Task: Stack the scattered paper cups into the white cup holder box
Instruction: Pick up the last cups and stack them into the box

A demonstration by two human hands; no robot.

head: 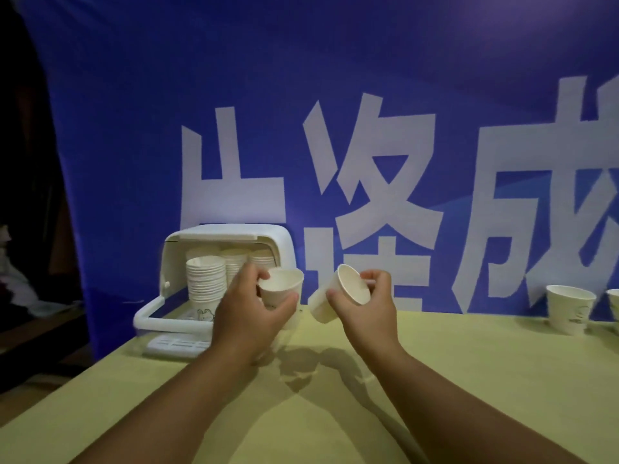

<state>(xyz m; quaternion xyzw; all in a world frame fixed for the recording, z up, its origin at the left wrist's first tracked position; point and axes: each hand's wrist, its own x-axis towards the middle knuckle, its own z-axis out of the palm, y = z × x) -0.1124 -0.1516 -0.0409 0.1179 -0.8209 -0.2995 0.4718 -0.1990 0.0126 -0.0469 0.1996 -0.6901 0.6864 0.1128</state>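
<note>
My left hand (249, 311) grips an upright white paper cup (283, 289) just in front of the white cup holder box (174, 259). The box stands at the table's left with its lid raised and its front flap down; tall stacks of cups (205, 279) fill it. My right hand (363, 308) holds a second paper cup (341, 294), tilted so its mouth faces right and towards me, a short gap right of the first cup. Both cups hang above the table.
The yellow-green table (435, 380) runs to the right, where a loose paper cup (569, 309) stands at the back edge and another (613, 303) is cut off by the frame. A blue banner (301, 95) with large white characters hangs close behind. Dark floor lies left.
</note>
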